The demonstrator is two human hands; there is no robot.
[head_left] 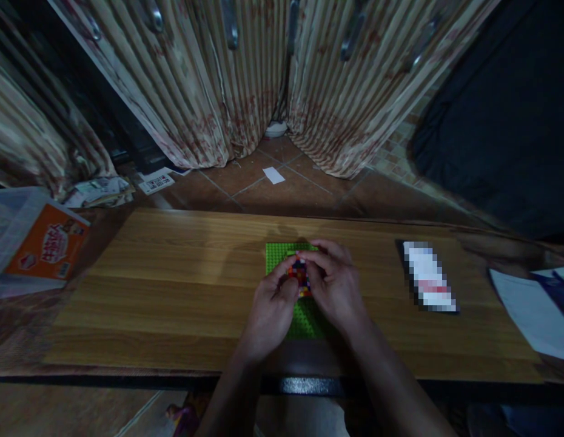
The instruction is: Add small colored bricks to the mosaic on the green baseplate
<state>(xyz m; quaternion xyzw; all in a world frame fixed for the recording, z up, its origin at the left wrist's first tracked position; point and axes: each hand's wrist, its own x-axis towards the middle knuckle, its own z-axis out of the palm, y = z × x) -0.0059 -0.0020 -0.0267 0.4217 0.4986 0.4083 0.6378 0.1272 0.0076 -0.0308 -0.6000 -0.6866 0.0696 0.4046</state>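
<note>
On the wooden table lies a green studded baseplate [304, 325], partly covered by my hands. Over its middle is a small build of multicoloured toy bricks [301, 277], with red, orange, yellow, white and dark blue pieces. My left hand [271, 306] is closed on the build's left side, its thumb bent against it. From the right, my right hand [336, 288] grips the same build, fingers reaching over the far edge. The fingertips hide much of the build, and I cannot tell whether it touches the baseplate.
A phone-like object [430, 278] with a pixelated face lies on the table [173, 291] at right. Papers [534, 312] are past the right end. At left stands a clear plastic bin [13, 212] with an orange package [50, 243]. Beyond hang patterned curtains [195, 91] above a tiled floor.
</note>
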